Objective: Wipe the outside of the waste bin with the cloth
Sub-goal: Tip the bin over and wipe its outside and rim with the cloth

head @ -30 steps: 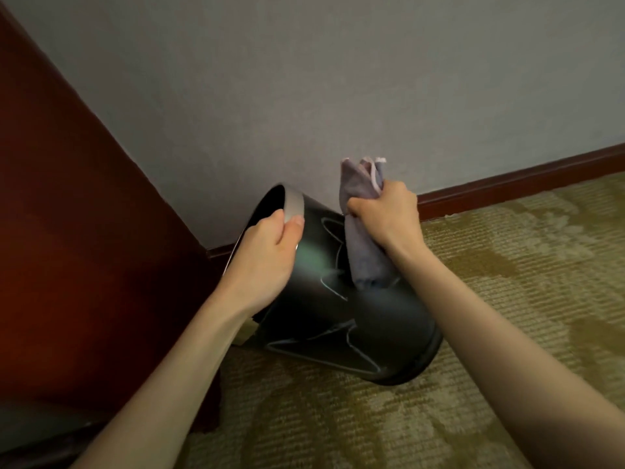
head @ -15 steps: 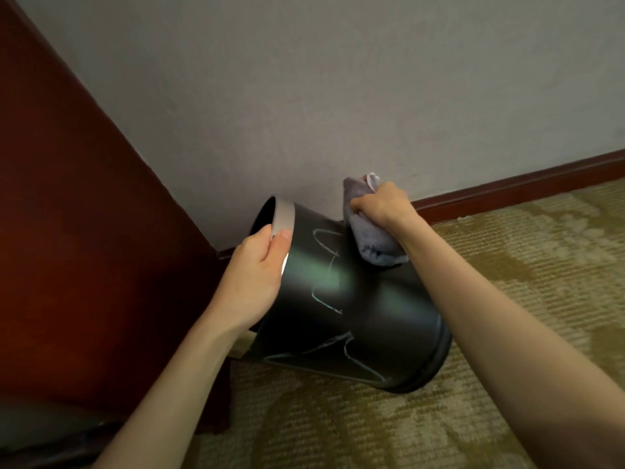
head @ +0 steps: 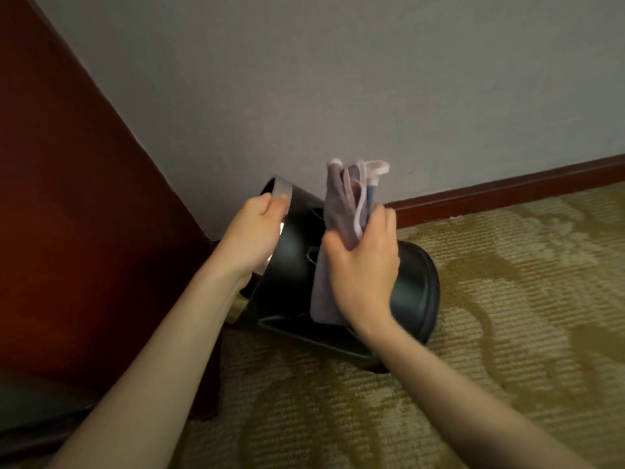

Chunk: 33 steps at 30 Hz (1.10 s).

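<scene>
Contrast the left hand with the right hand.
The left hand grips the rim of the waste bin; the right hand grips the lilac cloth. The left hand sits at the bin's open end; the right hand is midway along its dark side. Both are bare, fingers curled.

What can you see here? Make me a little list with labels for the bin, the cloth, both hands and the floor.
waste bin: black with a silver rim band, tipped over, open end towards the wall
cloth: purple-grey, bunched, over the bin's side
left hand: fingers grip the bin's rim
right hand: holds the cloth; I can't tell if it is pressing on the bin
floor: patterned yellow-green carpet
beside the bin: dark red wooden panel
</scene>
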Tool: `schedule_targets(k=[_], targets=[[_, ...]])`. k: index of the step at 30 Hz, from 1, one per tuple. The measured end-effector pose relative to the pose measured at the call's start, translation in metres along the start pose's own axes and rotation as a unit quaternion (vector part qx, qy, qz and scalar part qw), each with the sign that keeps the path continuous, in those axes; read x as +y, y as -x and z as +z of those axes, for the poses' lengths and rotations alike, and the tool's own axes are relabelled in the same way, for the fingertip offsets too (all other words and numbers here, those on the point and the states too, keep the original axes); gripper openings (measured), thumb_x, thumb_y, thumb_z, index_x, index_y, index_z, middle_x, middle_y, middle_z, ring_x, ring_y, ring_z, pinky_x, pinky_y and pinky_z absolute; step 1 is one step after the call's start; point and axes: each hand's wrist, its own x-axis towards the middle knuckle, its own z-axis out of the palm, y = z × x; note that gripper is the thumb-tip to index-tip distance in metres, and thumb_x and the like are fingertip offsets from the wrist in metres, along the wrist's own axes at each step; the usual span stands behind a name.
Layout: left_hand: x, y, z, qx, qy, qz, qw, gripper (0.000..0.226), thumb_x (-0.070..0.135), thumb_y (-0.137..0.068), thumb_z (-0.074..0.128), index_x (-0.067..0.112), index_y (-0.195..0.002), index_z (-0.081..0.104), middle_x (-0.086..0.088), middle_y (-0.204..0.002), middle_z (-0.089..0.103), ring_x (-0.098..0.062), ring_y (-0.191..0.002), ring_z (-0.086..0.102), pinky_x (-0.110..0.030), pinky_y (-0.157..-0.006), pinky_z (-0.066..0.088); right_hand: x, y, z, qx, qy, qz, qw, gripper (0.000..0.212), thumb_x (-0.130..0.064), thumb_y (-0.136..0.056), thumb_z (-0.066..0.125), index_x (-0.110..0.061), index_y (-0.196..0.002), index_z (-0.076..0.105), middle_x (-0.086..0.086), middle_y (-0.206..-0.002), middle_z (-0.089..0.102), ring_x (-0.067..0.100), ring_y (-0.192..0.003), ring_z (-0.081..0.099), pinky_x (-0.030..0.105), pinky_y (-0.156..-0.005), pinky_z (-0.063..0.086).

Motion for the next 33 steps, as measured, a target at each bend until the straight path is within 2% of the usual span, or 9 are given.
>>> schedule_targets(k=[4,9,12,18,21,26,28,31,33], targets=[[0.002,-0.005,0.002,0.01,-0.022,0.008,1.0,0.04,0.027,-0.098,0.039,-0.009,-0.093,0.057,-0.029,-0.092,0.061,-0.029,-0.083,0.057,-0.046,-0.077,0.045,0.002,0.025,0.001,-0.016,-0.008,-0.031,0.999,0.036,-0.022,-0.075,0.065,-0.012,-0.104,0.046,0.003,-0.103,0.044,0.008,-0.078,0.044,0.035,-0.06,0.045],[-0.001,0.004,0.008,0.021,-0.033,0.01,0.999,0.038,0.031,-0.099,0.037,0.002,-0.096,0.061,-0.017,-0.097,0.065,-0.029,-0.092,0.061,-0.044,-0.085,0.047,0.002,0.01,-0.003,-0.019,0.002,-0.04,0.999,0.033,-0.024,-0.075,0.066,-0.022,-0.09,0.036,-0.005,-0.094,0.038,0.002,-0.069,0.031,0.022,-0.056,0.021],[0.002,0.012,0.014,0.019,-0.029,0.029,0.999,0.034,0.03,-0.098,0.039,0.003,-0.093,0.059,-0.016,-0.095,0.065,-0.029,-0.094,0.061,-0.048,-0.09,0.044,0.0,-0.007,-0.008,-0.025,0.002,-0.007,1.0,0.03,-0.029,-0.075,0.065,-0.023,-0.088,0.039,-0.004,-0.092,0.044,0.01,-0.071,0.042,0.029,-0.061,0.03],[0.004,0.032,0.015,-0.001,-0.037,0.066,0.997,0.035,0.032,-0.099,0.039,0.006,-0.083,0.054,-0.014,-0.079,0.06,-0.023,-0.073,0.058,-0.04,-0.065,0.043,0.003,-0.063,-0.011,-0.102,-0.023,0.109,0.989,0.023,-0.029,-0.071,0.064,-0.015,-0.086,0.056,0.003,-0.084,0.061,0.02,-0.074,0.059,0.031,-0.059,0.046],[0.002,0.041,0.01,-0.011,-0.032,0.079,0.996,0.036,0.031,-0.099,0.038,0.004,-0.08,0.053,-0.018,-0.076,0.059,-0.025,-0.066,0.055,-0.038,-0.057,0.039,0.014,-0.089,-0.003,-0.154,-0.006,0.164,0.974,0.031,-0.027,-0.07,0.065,-0.008,-0.094,0.063,0.013,-0.092,0.067,0.028,-0.082,0.063,0.035,-0.069,0.051],[-0.003,0.051,0.003,-0.033,0.0,0.074,0.997,0.037,0.031,-0.1,0.039,0.001,-0.087,0.055,-0.022,-0.083,0.062,-0.033,-0.075,0.06,-0.051,-0.069,0.045,0.034,-0.123,0.012,-0.238,0.052,0.202,0.949,0.047,-0.026,-0.074,0.066,0.001,-0.113,0.06,0.015,-0.099,0.061,0.026,-0.084,0.058,0.024,-0.06,0.035],[-0.005,0.055,0.003,-0.042,0.016,0.068,0.997,0.034,0.031,-0.1,0.039,0.005,-0.087,0.057,-0.018,-0.083,0.064,-0.031,-0.075,0.062,-0.05,-0.069,0.046,0.042,-0.131,0.014,-0.264,0.075,0.218,0.936,0.051,-0.028,-0.077,0.066,0.002,-0.117,0.057,0.016,-0.105,0.059,0.025,-0.081,0.054,0.022,-0.059,0.033],[-0.008,0.064,0.004,-0.051,0.035,0.069,0.996,0.031,0.031,-0.1,0.039,0.01,-0.09,0.059,-0.013,-0.084,0.066,-0.029,-0.078,0.064,-0.046,-0.07,0.049,0.052,-0.136,0.011,-0.305,0.117,0.242,0.913,0.055,-0.034,-0.081,0.061,-0.003,-0.126,0.053,0.019,-0.126,0.054,0.03,-0.102,0.054,0.026,-0.071,0.034],[-0.009,0.07,0.005,-0.068,0.038,0.073,0.994,0.035,0.036,-0.099,0.037,0.009,-0.095,0.059,-0.015,-0.089,0.066,-0.029,-0.081,0.065,-0.052,-0.072,0.05,0.059,-0.136,0.008,-0.313,0.117,0.252,0.908,0.05,-0.033,-0.084,0.059,-0.005,-0.125,0.054,0.021,-0.127,0.054,0.032,-0.111,0.054,0.026,-0.073,0.035]])
